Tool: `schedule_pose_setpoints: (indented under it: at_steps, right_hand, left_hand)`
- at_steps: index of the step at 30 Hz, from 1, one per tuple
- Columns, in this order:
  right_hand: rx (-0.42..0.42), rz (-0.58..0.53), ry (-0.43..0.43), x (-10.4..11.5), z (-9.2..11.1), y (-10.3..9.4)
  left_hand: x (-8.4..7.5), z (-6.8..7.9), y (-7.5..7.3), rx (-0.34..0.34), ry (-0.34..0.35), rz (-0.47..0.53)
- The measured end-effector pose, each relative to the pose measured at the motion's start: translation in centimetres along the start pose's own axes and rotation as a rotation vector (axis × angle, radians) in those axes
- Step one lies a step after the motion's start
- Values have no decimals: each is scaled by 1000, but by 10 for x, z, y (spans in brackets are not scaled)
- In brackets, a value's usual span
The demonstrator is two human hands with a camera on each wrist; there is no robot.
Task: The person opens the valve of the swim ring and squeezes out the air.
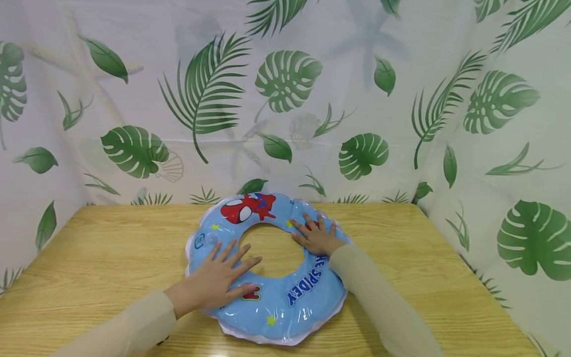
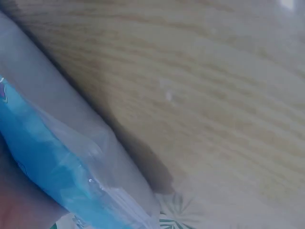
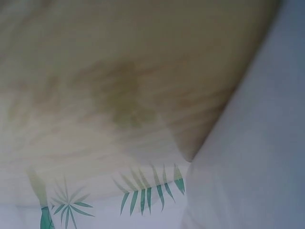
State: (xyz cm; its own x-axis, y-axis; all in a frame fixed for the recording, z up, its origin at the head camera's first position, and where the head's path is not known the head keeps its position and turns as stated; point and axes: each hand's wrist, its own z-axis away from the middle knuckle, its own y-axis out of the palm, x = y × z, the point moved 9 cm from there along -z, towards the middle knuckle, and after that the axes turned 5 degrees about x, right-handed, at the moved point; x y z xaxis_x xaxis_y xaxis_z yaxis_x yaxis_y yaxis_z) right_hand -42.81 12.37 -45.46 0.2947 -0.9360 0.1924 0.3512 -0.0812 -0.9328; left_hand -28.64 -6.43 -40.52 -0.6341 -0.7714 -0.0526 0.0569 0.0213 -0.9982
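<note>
A light blue inflated swim ring [image 1: 276, 317] with a white scalloped edge, a red cartoon figure and the letters "THE SPIDEY" lies on the wooden table. My left hand [image 1: 216, 280] rests spread over the ring's left side, its fingers straight and reaching toward the hole. On the right side of the ring, my right hand [image 1: 317, 238] lies flat with fingers apart. In the left wrist view, the ring's blue and white side [image 2: 62, 157] shows beside a blurred bit of hand. The right wrist view holds only the ring's pale underside [image 3: 252, 157] close up, with the fingers hidden.
The wooden table [image 1: 428, 277] extends on both sides of the ring. A white curtain [image 1: 312, 114] printed with green leaves stands behind it and along the left and right sides.
</note>
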Motion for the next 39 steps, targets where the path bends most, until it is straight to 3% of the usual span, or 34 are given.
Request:
schedule_pose_setpoints:
  at_steps: [8, 20, 27, 32, 36, 39]
  right_hand:
    - [10, 2, -4, -1, -3, 1]
    - [25, 6, 5, -3, -6, 2]
    - [22, 14, 10, -2, -5, 2]
    - [20, 14, 9, -3, -5, 3]
    - [19, 5, 6, -2, -5, 2]
    - [19, 17, 10, -2, -6, 2]
  left_hand:
    - [11, 0, 32, 78, -44, 91]
    - [9, 1, 37, 141, -41, 205]
    - [11, -1, 39, 136, -54, 160]
    - [6, 0, 24, 44, -22, 32]
    - [7, 0, -1, -118, 19, -65]
    - [19, 0, -19, -218, -19, -120]
